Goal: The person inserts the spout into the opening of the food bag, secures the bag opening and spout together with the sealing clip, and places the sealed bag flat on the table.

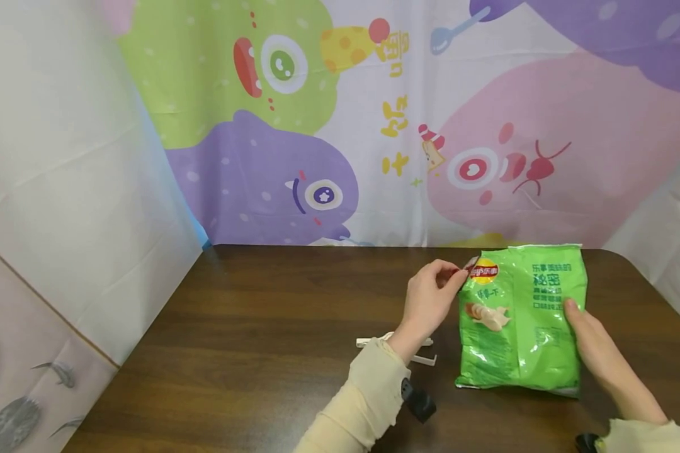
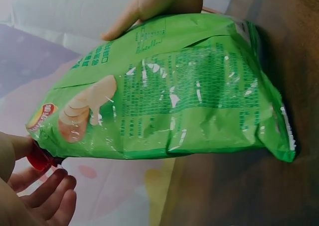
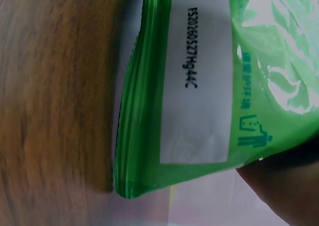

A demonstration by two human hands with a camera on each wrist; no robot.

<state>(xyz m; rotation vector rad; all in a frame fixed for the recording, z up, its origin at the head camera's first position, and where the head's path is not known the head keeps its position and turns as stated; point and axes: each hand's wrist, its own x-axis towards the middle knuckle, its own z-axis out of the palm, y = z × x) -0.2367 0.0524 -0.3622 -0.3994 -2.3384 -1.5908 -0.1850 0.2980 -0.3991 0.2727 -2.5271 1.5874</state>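
A green potato chip bag point(image 1: 521, 321) stands up off the wooden table at the right, its printed back facing me. My left hand point(image 1: 433, 296) pinches its top left corner; in the left wrist view a small red piece point(image 2: 38, 159) shows between that thumb and fingers, at the corner. Gripping the bag's right side is my right hand point(image 1: 595, 340), its thumb on the near face and its other fingers hidden behind. The right wrist view shows the bag's crimped bottom edge point(image 3: 137, 106) and a white date panel point(image 3: 197, 86), right by the table.
Partly covered by my left forearm, a white plastic clip point(image 1: 365, 343) and another slim white piece point(image 1: 427, 360) lie on the brown table point(image 1: 249, 352). A curtain point(image 1: 396, 207) with cartoon monsters hangs along the table's back edge.
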